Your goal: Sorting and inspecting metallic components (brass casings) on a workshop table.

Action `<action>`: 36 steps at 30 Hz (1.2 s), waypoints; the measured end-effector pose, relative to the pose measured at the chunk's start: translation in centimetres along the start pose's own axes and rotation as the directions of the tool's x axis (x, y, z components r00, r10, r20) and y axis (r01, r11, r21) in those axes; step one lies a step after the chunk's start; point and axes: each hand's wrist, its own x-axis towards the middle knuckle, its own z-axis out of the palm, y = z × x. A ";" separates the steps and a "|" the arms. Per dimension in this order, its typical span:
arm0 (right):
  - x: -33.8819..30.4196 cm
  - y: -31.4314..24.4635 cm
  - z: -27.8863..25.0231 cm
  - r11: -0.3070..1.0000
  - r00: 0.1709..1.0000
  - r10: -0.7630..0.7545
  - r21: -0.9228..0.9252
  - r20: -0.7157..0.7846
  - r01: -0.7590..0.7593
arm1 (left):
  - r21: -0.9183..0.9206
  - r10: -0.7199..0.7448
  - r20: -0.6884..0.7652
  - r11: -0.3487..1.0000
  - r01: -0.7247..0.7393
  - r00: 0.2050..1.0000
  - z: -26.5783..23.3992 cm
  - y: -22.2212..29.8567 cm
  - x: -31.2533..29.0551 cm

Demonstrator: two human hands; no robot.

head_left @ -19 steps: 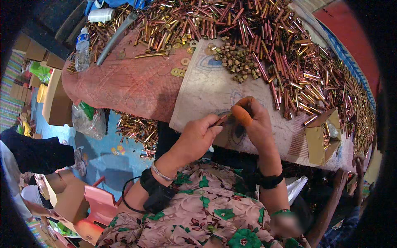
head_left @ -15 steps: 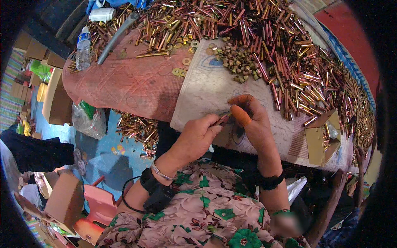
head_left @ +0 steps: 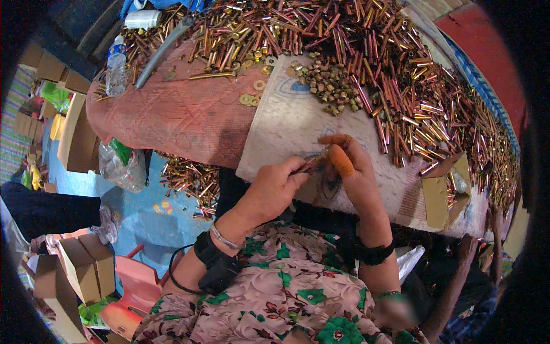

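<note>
My left hand (head_left: 274, 189) is closed around a slim copper-coloured metal tube (head_left: 311, 165), its end sticking out between thumb and forefinger. Facing it, my right hand (head_left: 362, 178) wears orange finger covers on thumb and forefinger. Its fingers curl at the tube's far end, where a small brassy bit shows; the thumb hides most of it. Both hands are above a pale patterned cloth (head_left: 269, 135). Beyond them lies a heap of small brass-coloured nuts (head_left: 332, 86), with a few flat washers (head_left: 248, 100) to its left.
Piles of metal tubes (head_left: 395, 74) cover the back and right of the table. A small open cardboard box (head_left: 437, 203) stands at the right edge. Red mesh cloth (head_left: 172, 120), a water bottle (head_left: 116, 69) and a grey pipe (head_left: 163, 53) are at left. A red chair (head_left: 134, 275) stands lower left.
My right thumb has shifted slightly up and right and turned over the tube's end. My left hand stays nearly still. At far left, another person's leg and foot have moved.
</note>
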 end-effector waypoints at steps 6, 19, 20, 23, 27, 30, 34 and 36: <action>0.4 0.2 -0.1 0.903 1.000 -0.011 -0.430 -0.023 0.000 | -0.008 -0.021 0.023 1.000 0.021 1.000 -0.1 0.1 0.0; 0.2 0.0 0.5 0.994 0.996 -0.083 -0.069 -0.015 0.082 | -0.024 0.010 0.002 1.000 -0.010 1.000 -0.3 -0.1 0.1; 0.3 0.1 0.5 0.967 0.992 -0.123 -0.227 -0.024 0.115 | -0.028 0.030 -0.001 0.999 -0.030 1.000 -0.3 -0.2 0.1; 0.5 0.4 0.3 0.926 0.995 -0.085 -0.373 -0.052 0.060 | -0.019 0.028 -0.010 0.999 -0.028 1.000 0.0 -0.3 0.2; 0.2 -0.2 0.7 0.998 0.998 -0.054 0.022 -0.030 0.055 | -0.004 -0.007 0.021 1.000 0.008 1.000 -0.3 -0.2 0.3; 0.3 0.3 0.4 0.898 0.997 -0.069 -0.437 -0.036 0.047 | -0.005 0.006 0.016 1.000 -0.006 1.000 -0.2 -0.2 0.2; 0.9 1.5 0.1 0.974 0.996 -0.060 -0.221 -0.073 0.042 | -0.008 -0.003 0.005 1.000 0.003 1.000 -0.1 -0.2 0.2; 0.4 0.5 0.3 0.975 0.994 -0.108 -0.193 0.003 0.106 | -0.021 -0.010 0.000 1.000 0.010 1.000 -0.1 -0.2 0.3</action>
